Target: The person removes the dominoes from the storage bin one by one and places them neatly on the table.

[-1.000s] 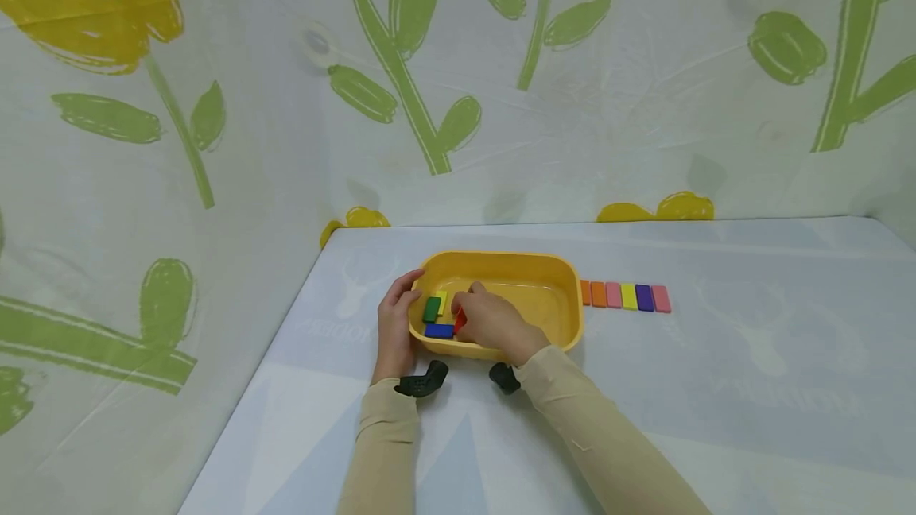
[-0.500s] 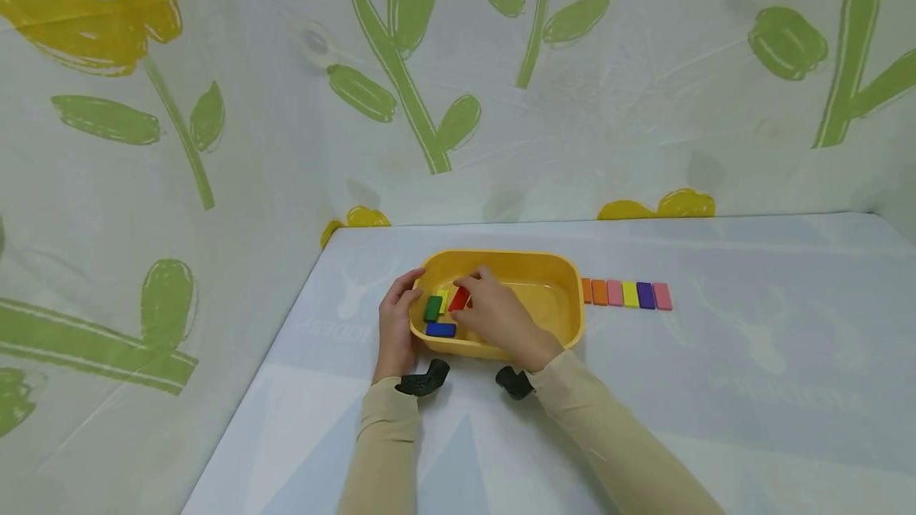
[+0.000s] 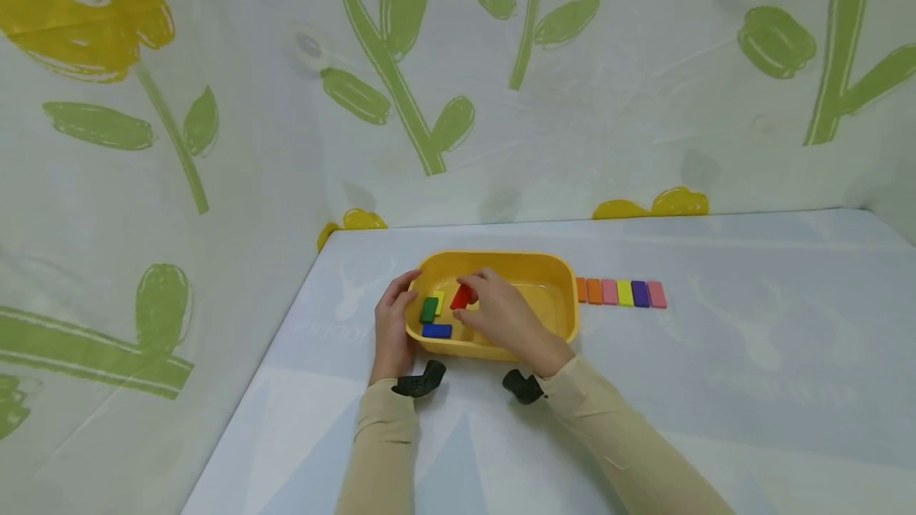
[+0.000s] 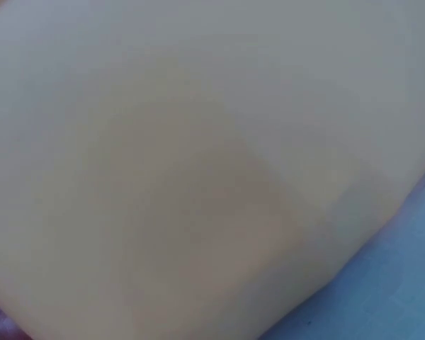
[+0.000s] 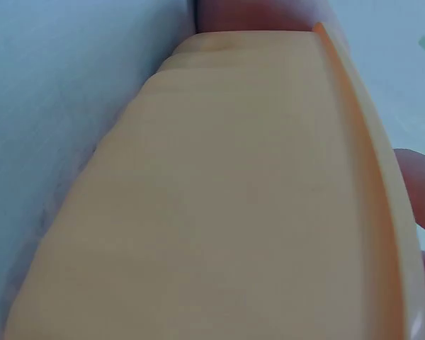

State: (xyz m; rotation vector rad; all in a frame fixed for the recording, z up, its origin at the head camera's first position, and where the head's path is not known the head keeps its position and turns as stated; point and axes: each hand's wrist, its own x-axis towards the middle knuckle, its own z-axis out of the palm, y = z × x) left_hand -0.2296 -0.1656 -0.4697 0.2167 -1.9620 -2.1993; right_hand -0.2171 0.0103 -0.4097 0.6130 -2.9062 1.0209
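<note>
A yellow plastic tub (image 3: pixel 501 350) stands on the table, and my left hand (image 3: pixel 392 332) holds its left end by the rim. Over the inside of the tub, my right hand (image 3: pixel 504 315) pinches a red rectangular block (image 3: pixel 461 297) between thumb and fingers. Left of the red block, a green block (image 3: pixel 429 309) lies against a yellow block (image 3: pixel 439 300). A blue block (image 3: pixel 436 331) lies near the front wall. The tub's outer wall (image 4: pixel 198 177) fills the left wrist view in a blur. In the right wrist view, the wall (image 5: pixel 212 184) hides most of the right hand.
Right of the tub, a side-by-side row of orange, pink, yellow and purple blocks (image 3: pixel 625 293) lies on the table (image 3: pixel 716 404). Its left end is close to the tub's rim. A flower-printed cloth wall (image 3: pixel 608 125) rises behind the table and on the left.
My right hand has brought the red block away from the tub's front wall toward its middle, and more of the block shows. The left hand keeps its place on the tub.
</note>
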